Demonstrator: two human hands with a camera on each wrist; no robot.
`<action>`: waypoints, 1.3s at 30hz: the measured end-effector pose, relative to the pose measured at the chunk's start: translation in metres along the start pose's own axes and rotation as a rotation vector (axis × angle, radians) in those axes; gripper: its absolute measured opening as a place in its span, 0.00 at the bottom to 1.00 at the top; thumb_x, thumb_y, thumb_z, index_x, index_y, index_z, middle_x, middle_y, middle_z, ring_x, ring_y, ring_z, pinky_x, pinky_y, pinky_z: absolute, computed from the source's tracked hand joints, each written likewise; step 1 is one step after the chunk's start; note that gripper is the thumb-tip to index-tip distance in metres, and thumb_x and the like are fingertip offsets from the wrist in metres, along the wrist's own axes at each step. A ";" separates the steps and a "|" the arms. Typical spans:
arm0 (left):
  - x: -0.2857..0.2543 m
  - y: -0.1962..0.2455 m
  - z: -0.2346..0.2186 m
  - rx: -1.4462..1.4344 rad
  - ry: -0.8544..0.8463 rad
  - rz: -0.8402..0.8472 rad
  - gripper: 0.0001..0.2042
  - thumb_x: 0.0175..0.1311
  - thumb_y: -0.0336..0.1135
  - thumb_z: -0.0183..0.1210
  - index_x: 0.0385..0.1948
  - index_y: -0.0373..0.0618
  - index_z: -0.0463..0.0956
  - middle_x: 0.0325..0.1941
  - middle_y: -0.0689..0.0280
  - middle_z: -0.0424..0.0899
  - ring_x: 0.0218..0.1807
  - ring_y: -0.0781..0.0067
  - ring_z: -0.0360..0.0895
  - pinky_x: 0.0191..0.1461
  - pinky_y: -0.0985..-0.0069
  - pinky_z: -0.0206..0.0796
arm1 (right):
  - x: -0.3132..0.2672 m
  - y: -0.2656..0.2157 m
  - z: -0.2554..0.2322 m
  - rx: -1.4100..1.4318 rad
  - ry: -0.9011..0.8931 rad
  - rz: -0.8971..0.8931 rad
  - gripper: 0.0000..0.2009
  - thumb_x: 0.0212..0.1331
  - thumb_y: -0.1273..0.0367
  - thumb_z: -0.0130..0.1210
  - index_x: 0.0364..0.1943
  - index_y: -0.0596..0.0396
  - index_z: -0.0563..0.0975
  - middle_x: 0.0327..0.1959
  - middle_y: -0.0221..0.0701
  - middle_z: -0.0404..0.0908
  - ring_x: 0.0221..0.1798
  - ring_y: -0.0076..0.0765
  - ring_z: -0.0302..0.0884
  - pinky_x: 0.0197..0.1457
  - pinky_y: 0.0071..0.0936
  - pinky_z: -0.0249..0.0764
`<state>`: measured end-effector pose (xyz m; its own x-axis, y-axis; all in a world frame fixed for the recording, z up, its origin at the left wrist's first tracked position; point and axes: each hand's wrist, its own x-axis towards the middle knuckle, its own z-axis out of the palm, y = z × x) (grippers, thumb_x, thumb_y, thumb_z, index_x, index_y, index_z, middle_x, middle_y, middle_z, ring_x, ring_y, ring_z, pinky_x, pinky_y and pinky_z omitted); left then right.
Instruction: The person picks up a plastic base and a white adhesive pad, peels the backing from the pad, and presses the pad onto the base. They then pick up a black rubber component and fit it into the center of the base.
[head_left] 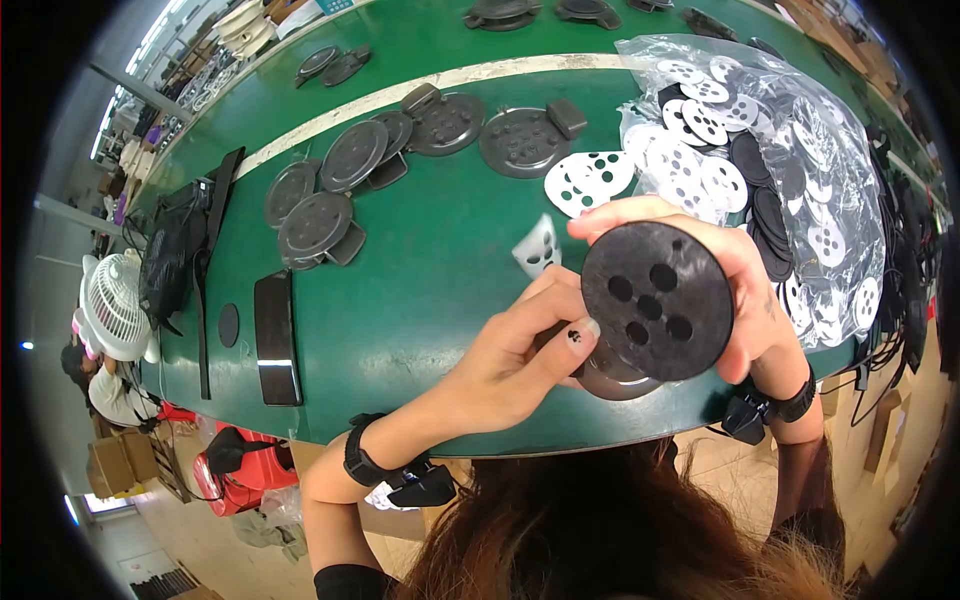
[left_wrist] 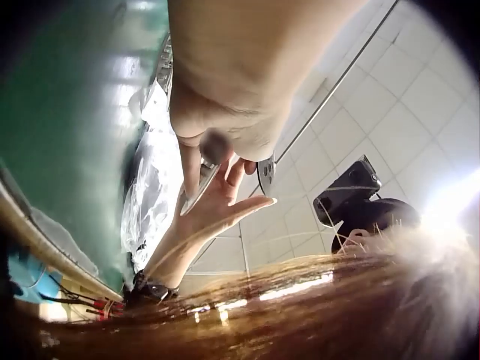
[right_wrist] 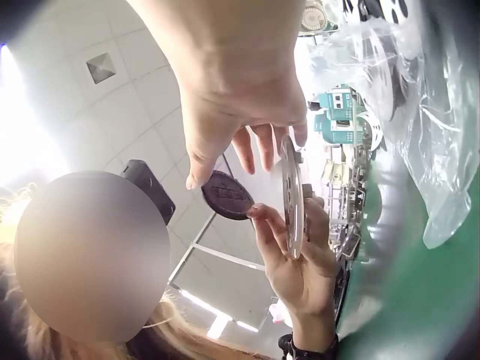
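In the head view my left hand [head_left: 515,355] pinches the edge of a thin black disc [head_left: 690,300] with several round holes, thumb on its face. A round grey plate [head_left: 620,382] shows partly behind the disc. The right wrist view shows this plate [right_wrist: 294,199] edge-on between the fingers of my left hand [right_wrist: 304,277], apart from the black disc [right_wrist: 226,195]. My right hand [head_left: 745,275] reaches around from the right, its fingers at the plate's upper edge and its thumb held away from both pieces. Behind my hands lies a curled whitish piece with holes [head_left: 538,248].
A clear plastic bag [head_left: 840,120] of white and black perforated discs lies at the right, with loose white discs [head_left: 590,180] beside it. Several dark round plates [head_left: 355,155] sit at the back left. A phone [head_left: 277,340] and a small dark oval [head_left: 229,325] lie at the left.
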<state>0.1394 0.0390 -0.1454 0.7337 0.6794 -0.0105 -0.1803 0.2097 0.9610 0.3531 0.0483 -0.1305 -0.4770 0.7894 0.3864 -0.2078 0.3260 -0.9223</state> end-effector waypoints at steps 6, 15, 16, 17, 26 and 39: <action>0.002 0.001 0.002 0.029 0.014 0.030 0.09 0.67 0.34 0.45 0.41 0.40 0.69 0.43 0.65 0.62 0.43 0.79 0.67 0.35 0.83 0.72 | 0.000 -0.001 -0.005 0.076 -0.070 0.108 0.47 0.23 0.50 0.71 0.50 0.71 0.69 0.53 0.46 0.69 0.55 0.40 0.67 0.60 0.33 0.61; 0.001 0.000 -0.002 0.159 -0.035 0.077 0.09 0.66 0.35 0.47 0.38 0.39 0.69 0.40 0.66 0.62 0.41 0.78 0.65 0.35 0.83 0.73 | -0.005 0.009 -0.005 0.363 -0.140 0.107 0.48 0.21 0.58 0.73 0.55 0.67 0.65 0.58 0.42 0.68 0.58 0.35 0.68 0.61 0.31 0.62; 0.001 0.000 -0.001 0.159 -0.035 0.076 0.09 0.66 0.35 0.47 0.38 0.39 0.69 0.40 0.66 0.62 0.41 0.78 0.65 0.35 0.83 0.73 | -0.005 0.010 -0.005 0.378 -0.141 0.101 0.48 0.21 0.57 0.73 0.55 0.67 0.65 0.58 0.42 0.68 0.58 0.35 0.68 0.61 0.31 0.62; 0.001 0.001 0.000 0.132 -0.018 0.058 0.08 0.66 0.35 0.47 0.37 0.40 0.70 0.39 0.66 0.62 0.40 0.78 0.65 0.33 0.83 0.72 | -0.005 0.011 -0.006 0.392 -0.141 0.094 0.49 0.21 0.57 0.73 0.55 0.67 0.65 0.58 0.42 0.68 0.58 0.35 0.68 0.61 0.31 0.62; 0.001 0.000 -0.002 0.277 0.014 0.064 0.08 0.65 0.35 0.49 0.33 0.41 0.71 0.35 0.66 0.64 0.37 0.76 0.62 0.40 0.80 0.59 | -0.004 0.010 -0.007 0.394 -0.195 0.107 0.49 0.22 0.57 0.73 0.55 0.68 0.65 0.57 0.44 0.68 0.58 0.38 0.67 0.61 0.31 0.62; 0.003 -0.001 0.001 0.139 0.227 0.131 0.12 0.67 0.33 0.42 0.51 0.44 0.59 0.39 0.68 0.66 0.40 0.84 0.62 0.44 0.83 0.59 | -0.006 0.000 -0.005 0.407 0.135 0.145 0.35 0.40 0.58 0.68 0.51 0.67 0.68 0.51 0.46 0.71 0.53 0.38 0.71 0.59 0.33 0.66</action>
<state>0.1419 0.0402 -0.1460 0.5418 0.8376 0.0695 -0.1605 0.0219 0.9868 0.3601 0.0464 -0.1331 -0.4162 0.8812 0.2241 -0.4791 -0.0031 -0.8778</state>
